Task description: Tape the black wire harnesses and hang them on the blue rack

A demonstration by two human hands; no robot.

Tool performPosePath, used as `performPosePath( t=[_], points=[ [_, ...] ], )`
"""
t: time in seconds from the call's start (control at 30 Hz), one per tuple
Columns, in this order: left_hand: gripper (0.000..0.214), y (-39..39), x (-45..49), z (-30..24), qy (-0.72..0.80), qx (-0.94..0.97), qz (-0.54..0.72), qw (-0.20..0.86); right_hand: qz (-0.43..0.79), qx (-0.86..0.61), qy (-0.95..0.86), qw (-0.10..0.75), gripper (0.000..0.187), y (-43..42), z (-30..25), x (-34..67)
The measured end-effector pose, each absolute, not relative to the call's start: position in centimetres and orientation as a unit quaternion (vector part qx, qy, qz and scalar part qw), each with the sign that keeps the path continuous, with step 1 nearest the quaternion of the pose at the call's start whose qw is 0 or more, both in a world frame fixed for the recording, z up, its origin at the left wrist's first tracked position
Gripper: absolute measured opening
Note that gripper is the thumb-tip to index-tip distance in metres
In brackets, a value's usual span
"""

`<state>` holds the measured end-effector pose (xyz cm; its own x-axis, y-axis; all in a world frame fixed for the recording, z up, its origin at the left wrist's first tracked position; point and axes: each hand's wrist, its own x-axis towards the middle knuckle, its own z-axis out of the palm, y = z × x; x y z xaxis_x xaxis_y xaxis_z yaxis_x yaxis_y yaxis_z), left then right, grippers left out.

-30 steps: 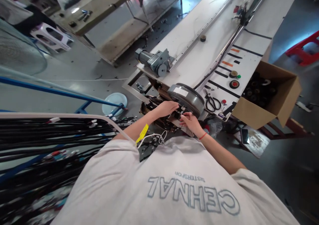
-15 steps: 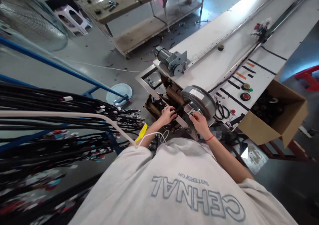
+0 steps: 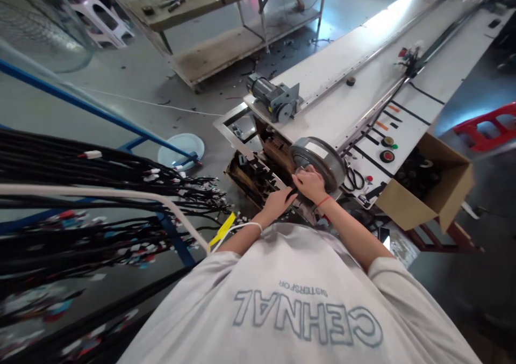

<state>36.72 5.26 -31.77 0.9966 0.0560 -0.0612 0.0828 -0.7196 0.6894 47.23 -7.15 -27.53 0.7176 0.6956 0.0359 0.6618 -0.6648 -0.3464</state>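
Observation:
Both my hands meet in front of a round grey wheel-like machine (image 3: 332, 162) at the near end of the long white bench. My left hand (image 3: 278, 202) is closed, its fingertips on a short dark length that looks like a black cable (image 3: 291, 193). My right hand (image 3: 310, 184) lies just above and to the right, against the machine's near face, with its fingers curled in. What the right fingers hold is hidden. A black cable bundle (image 3: 373, 118) runs along the bench towards the wheel.
A motor (image 3: 268, 92) sits on the bench's left corner. Scissors (image 3: 355, 180) and tape rolls (image 3: 387, 156) lie right of the wheel. A cardboard box (image 3: 407, 205) stands at right. Black cable bundles (image 3: 100, 162) hang on a blue rack (image 3: 97, 114) at left.
My left hand has moved right, closer to the wheel. My right hand has shifted left and up onto the machine's near face, so the two hands are now close together. The view has shifted slightly.

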Motion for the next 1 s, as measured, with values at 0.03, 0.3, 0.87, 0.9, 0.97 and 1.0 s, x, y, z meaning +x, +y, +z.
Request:
performPosePath(
  t=[0.03, 0.3, 0.87, 0.9, 0.97, 1.0],
  points=[
    [0.029, 5.1, 36.6, -31.9, 0.045, 0.92, -0.004, 0.389, 0.058, -0.913, -0.376, 0.146, 0.041, -6.7, -27.3, 47.1],
    [0.033, 4.1, 35.2, -35.6, 0.102, 0.82, -0.113, 0.551, -0.139, -0.848, -0.376, 0.346, 0.025, -17.0, -23.8, 52.7],
    [0.058, 5.2, 34.1, -35.0, 0.185, 0.812, -0.238, 0.499, 0.071, -0.973, 0.112, 0.186, 0.058, -34.1, -33.8, 71.6],
    [0.058, 5.2, 34.1, -34.8, 0.186, 0.81, -0.24, 0.502, 0.071, -0.972, 0.115, 0.19, 0.059, -34.2, -33.9, 71.5],
    [0.057, 5.2, 34.1, -34.4, 0.189, 0.807, -0.242, 0.504, 0.069, -0.969, 0.122, 0.202, 0.061, -34.2, -33.9, 71.3],
    [0.057, 5.2, 33.9, -34.1, 0.193, 0.808, -0.241, 0.503, 0.07, -0.967, 0.125, 0.208, 0.061, -34.1, -33.8, 71.2]
  ],
)
